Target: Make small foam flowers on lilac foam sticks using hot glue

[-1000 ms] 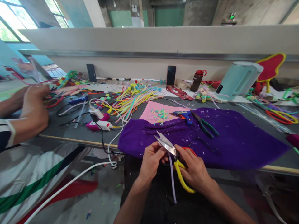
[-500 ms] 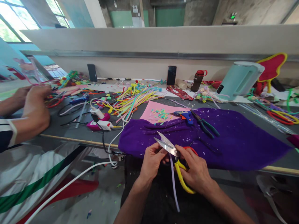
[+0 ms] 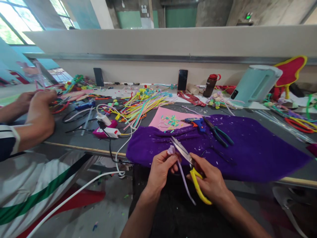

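Between the fingertips of my left hand is a lilac pipe cleaner; its top end is a small fluffy bunch and its tail hangs down to the right. My right hand is wrapped round the handles of a pair of scissors with a yellow grip in view. The blades look nearly closed and point up and left, just right of the lilac bunch. Beyond both hands, a purple cloth dotted with white scraps covers the table edge.
On the cloth lie pliers and a blue glue gun. Cut bits cover a pink sheet. Pipe cleaners are heaped behind a power strip. A co-worker's arm rests at the left. A kettle stands back right.
The scissor blades have gone from open across the lilac piece to nearly closed, and moved to its right. The fluffy top now shows above my left fingers, and the tail has swung rightward.
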Demonstrator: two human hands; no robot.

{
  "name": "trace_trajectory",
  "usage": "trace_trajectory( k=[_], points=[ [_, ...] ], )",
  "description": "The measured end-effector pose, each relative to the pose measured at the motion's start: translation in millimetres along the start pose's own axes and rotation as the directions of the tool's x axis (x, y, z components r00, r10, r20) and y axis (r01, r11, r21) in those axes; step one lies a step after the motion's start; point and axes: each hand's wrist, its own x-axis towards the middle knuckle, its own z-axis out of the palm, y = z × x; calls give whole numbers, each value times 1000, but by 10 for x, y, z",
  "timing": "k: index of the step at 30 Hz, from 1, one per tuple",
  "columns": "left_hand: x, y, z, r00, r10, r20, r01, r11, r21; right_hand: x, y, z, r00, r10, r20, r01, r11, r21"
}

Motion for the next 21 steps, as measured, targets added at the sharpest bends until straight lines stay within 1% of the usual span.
trace_trajectory(
  k=[3, 6, 8, 13, 16, 21],
  points=[
    [-7, 33, -19, 1000, -17, -1, 17, 999, -49, 4, -63, -132, 997, 69, 19, -70, 997, 45],
    [-17, 41, -17, 999, -37, 9, 38, 996, -78, -8, -124, -183, 995, 51, 85, -53, 998, 26],
    [-26, 37, -8, 999, -31, 24, 33, 995, -91, -20, -140, -149, 995, 21, 100, -20, 1000, -10],
    [-39, 17, -2, 999, 1, 37, 3, 994, -109, -45, -100, 3, 999, 2, 36, 1, 995, -97],
    [-38, -2, -15, 999, 15, 31, -13, 998, -65, -50, -72, 32, 999, 4, 32, 0, 993, -114],
    [-45, -20, -40, 998, 43, 39, -45, 998, 35, -47, -67, 20, 999, -1, 40, 5, 994, -109]
  ],
)
